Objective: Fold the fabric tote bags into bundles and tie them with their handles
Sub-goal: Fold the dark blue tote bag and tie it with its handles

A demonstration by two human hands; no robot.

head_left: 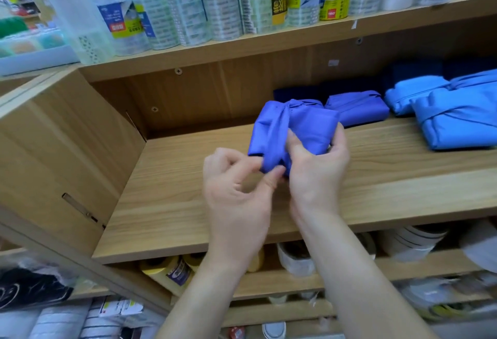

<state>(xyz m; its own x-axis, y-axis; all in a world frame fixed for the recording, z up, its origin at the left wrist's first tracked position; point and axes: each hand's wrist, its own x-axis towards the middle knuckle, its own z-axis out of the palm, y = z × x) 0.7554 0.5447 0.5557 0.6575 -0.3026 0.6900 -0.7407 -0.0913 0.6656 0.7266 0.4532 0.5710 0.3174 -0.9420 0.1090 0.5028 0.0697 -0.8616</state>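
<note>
A folded violet-blue tote bundle (pixel 309 126) is held just above the wooden shelf (pixel 188 190), its handle (pixel 277 139) wrapped down its near side. My left hand (pixel 236 193) pinches the handle's lower end between thumb and forefinger. My right hand (pixel 317 166) grips the bundle from the right, thumb pressed on its front. A tied violet-blue bundle (pixel 357 108) lies behind it on the shelf. Light blue tied bundles (pixel 457 120) lie at the right.
Dark navy folded bags (pixel 295 93) sit against the shelf's back wall. Rolls of clear tape (pixel 188 10) fill the shelf above. Tape rolls (pixel 172 271) and packets crowd the shelf below. The cabinet's side panel (pixel 67 150) stands at the left.
</note>
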